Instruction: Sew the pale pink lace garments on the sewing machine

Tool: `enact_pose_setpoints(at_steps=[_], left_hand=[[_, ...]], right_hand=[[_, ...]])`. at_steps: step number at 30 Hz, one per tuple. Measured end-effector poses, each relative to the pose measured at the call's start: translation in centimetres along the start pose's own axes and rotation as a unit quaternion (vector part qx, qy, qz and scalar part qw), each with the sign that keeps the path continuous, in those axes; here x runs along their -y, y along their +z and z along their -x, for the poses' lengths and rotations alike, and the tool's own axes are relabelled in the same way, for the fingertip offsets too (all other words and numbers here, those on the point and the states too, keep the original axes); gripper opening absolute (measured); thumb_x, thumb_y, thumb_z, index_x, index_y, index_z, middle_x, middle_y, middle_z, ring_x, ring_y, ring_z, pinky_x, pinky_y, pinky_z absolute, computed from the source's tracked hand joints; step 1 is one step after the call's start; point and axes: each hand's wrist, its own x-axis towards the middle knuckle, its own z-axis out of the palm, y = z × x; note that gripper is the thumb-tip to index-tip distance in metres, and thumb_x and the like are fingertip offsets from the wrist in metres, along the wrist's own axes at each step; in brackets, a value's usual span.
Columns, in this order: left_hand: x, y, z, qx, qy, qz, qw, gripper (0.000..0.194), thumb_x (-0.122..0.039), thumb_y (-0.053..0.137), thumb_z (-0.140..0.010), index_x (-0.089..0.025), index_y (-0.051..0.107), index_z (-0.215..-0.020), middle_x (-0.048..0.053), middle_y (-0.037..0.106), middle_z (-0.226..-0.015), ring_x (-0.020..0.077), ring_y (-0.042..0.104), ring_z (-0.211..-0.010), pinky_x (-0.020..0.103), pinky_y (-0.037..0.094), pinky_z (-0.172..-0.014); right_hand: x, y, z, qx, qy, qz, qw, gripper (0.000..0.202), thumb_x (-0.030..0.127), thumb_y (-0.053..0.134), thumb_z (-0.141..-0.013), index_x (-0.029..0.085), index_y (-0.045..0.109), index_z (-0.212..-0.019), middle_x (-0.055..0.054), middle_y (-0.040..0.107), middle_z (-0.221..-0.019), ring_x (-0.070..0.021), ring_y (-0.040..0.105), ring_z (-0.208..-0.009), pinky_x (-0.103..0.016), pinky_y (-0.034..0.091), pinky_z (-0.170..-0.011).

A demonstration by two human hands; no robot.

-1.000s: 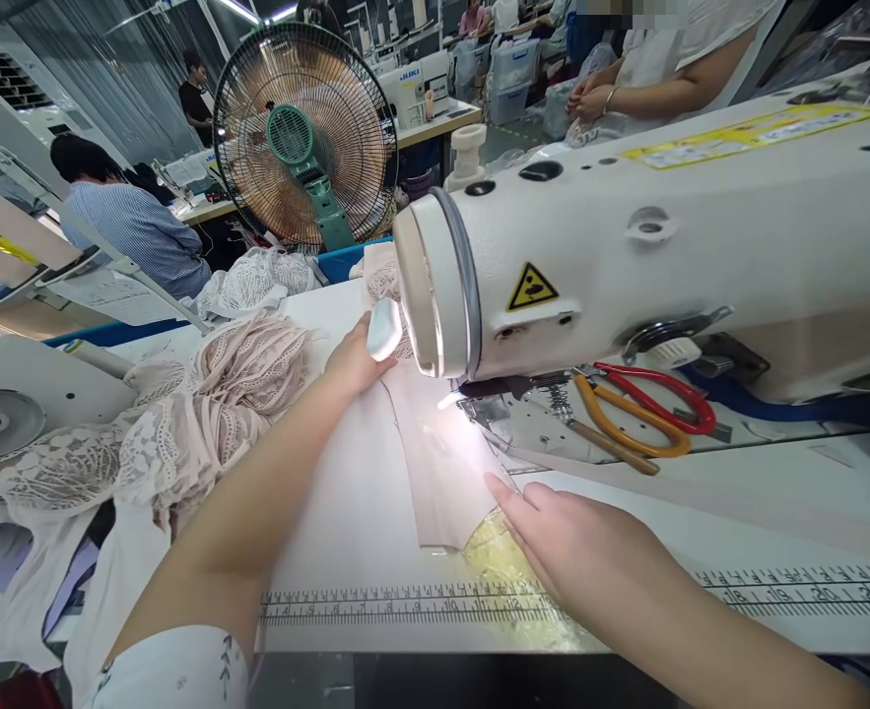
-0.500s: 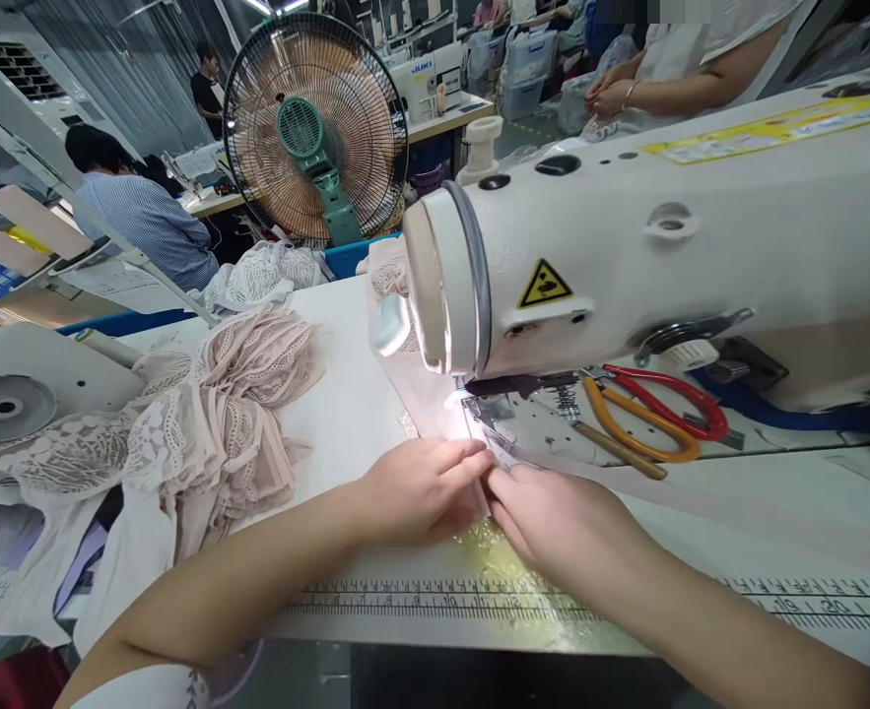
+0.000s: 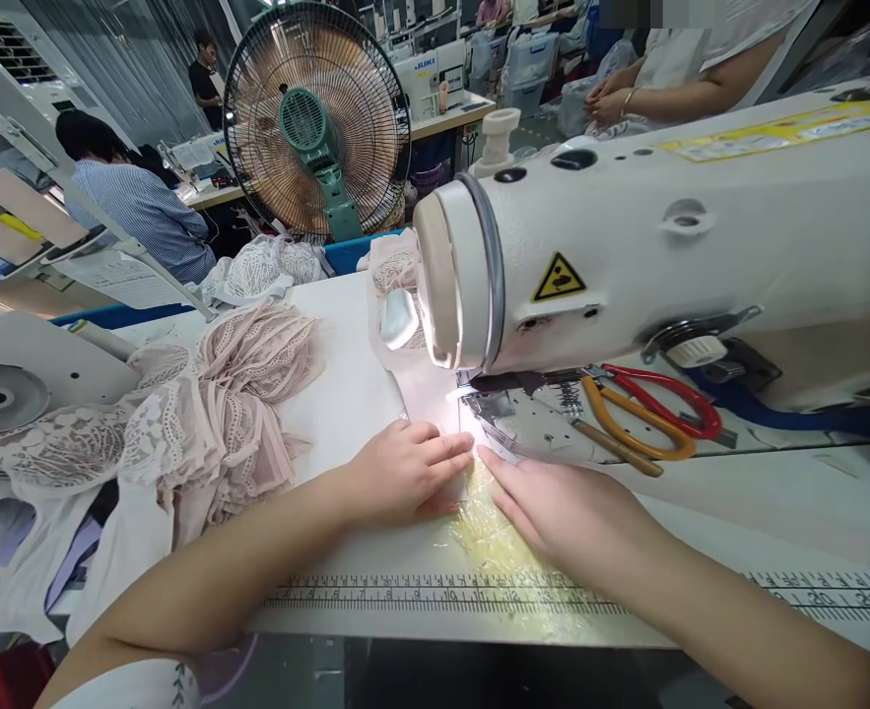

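Pale pink fabric (image 3: 429, 386) lies under the lit needle area of a white sewing machine (image 3: 627, 236), with a lace part behind. My left hand (image 3: 412, 468) rests palm down on the fabric just before the needle area, its fingers stretched toward the right. Beside it my right hand (image 3: 553, 497) touches the fabric's edge with extended fingertips. Neither hand is wrapped round anything. Below and between the hands, shiny yellowish tape (image 3: 490, 532) covers part of the tabletop.
Scissors with orange handles (image 3: 645, 428) and red handles (image 3: 701, 399) lie on the machine bed. Lace garments (image 3: 234, 423) are heaped at the left. A large fan (image 3: 316, 123) stands behind the table. A printed ruler (image 3: 375, 595) runs along the front edge. Other people sit or stand beyond.
My hands have moved slightly apart, my left hand shifting left and flattening on the fabric. More yellowish tape shows between them. The view has shifted a little.
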Motion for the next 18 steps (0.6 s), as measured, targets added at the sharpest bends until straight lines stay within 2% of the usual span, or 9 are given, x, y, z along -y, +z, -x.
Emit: enact_pose_setpoints(at_steps=[6, 14, 18], left_hand=[[1.3, -0.5, -0.4, 0.004, -0.014, -0.006, 1.000, 0.044, -0.042, 0.039, -0.090, -0.018, 0.050, -0.126, 0.005, 0.047, -0.137, 0.0221, 0.050, -0.099, 0.035, 0.040, -0.081], [3.0, 0.2, -1.1, -0.030, -0.009, -0.040, 0.999, 0.043, -0.041, 0.037, -0.092, -0.019, 0.051, -0.126, 0.007, 0.049, -0.135, 0.0211, 0.051, -0.093, 0.033, 0.038, -0.073], [3.8, 0.1, -1.4, -0.024, -0.014, -0.055, 0.998, 0.044, -0.042, 0.035, -0.092, -0.019, 0.051, -0.125, 0.008, 0.052, -0.131, 0.0222, 0.051, -0.093, 0.034, 0.037, -0.073]], right_hand=[[-0.1, -0.7, -1.3, 0.017, 0.014, -0.012, 1.000, 0.048, 0.032, 0.033, -0.091, 0.023, 0.036, -0.139, -0.004, 0.067, -0.073, -0.0203, 0.060, -0.060, -0.028, 0.021, -0.044], [1.3, -2.8, -2.4, 0.097, 0.071, -0.020, 0.993, 0.056, 0.029, 0.034, -0.090, 0.015, 0.025, -0.144, -0.009, 0.066, -0.068, -0.0239, 0.062, -0.058, -0.029, 0.029, -0.044], [1.6, -3.0, -2.4, 0.094, 0.080, -0.019, 0.992, 0.054, 0.029, 0.032, -0.091, 0.013, 0.027, -0.143, -0.010, 0.066, -0.068, -0.0251, 0.062, -0.060, -0.030, 0.031, -0.044]])
